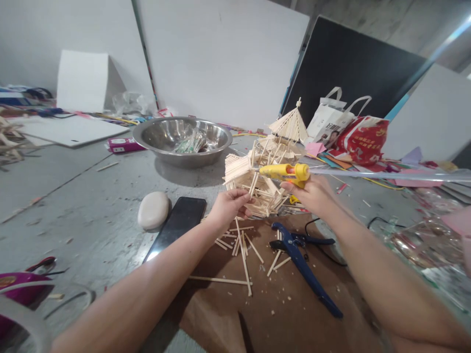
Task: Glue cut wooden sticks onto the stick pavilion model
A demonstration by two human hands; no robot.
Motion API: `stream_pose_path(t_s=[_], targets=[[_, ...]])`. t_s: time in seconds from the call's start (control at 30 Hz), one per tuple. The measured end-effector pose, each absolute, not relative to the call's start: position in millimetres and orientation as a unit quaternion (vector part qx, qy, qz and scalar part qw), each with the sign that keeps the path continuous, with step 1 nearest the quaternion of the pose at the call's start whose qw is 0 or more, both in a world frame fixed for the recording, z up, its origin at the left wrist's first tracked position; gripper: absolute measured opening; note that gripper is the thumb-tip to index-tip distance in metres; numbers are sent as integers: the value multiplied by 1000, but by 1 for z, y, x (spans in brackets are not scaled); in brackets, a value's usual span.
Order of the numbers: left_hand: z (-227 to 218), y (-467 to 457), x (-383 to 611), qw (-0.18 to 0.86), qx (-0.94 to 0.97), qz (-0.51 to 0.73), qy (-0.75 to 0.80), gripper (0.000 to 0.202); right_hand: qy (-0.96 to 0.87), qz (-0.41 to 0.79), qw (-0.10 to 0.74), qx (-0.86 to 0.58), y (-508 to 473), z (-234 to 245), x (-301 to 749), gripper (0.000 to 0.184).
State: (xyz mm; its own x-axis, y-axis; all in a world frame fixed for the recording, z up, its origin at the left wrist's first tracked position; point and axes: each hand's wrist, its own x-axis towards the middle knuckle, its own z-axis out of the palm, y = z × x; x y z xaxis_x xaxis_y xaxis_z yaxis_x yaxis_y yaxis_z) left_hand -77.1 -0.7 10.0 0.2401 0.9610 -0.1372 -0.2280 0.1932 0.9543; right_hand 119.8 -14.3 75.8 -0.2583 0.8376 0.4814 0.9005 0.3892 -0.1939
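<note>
A model building of thin wooden sticks point(239, 169) stands ahead of me, with a pointed roof point(290, 125) at its back. My right hand point(307, 191) grips a yellow hot glue gun point(281, 171), a long clear glue stick point(368, 173) trailing from its rear. The gun's nozzle points left, close to upright sticks of the model. At the model's front, my left hand point(235, 203) is closed in a pinch on a thin wooden stick point(253, 185). How far that stick touches the model I cannot tell.
Loose sticks point(243, 250) and a blue-handled cutter point(301, 260) lie on brown paper point(287, 318). A phone point(178, 223) and a pale rounded case point(153, 210) lie left. Behind are a steel basin point(172, 157), a purple power strip point(125, 144) and a red bag point(364, 139).
</note>
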Motion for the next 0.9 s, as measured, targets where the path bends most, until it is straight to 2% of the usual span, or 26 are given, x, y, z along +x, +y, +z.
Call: stream_pose_path(t_s=[0.43, 0.9], targets=[[10, -1, -77, 650, 447, 454, 414, 9, -774, -45, 250, -580, -18, 79, 122, 39], [10, -1, -78, 650, 449, 453, 413, 11, -824, -11, 168, -541, -27, 83, 117, 39]])
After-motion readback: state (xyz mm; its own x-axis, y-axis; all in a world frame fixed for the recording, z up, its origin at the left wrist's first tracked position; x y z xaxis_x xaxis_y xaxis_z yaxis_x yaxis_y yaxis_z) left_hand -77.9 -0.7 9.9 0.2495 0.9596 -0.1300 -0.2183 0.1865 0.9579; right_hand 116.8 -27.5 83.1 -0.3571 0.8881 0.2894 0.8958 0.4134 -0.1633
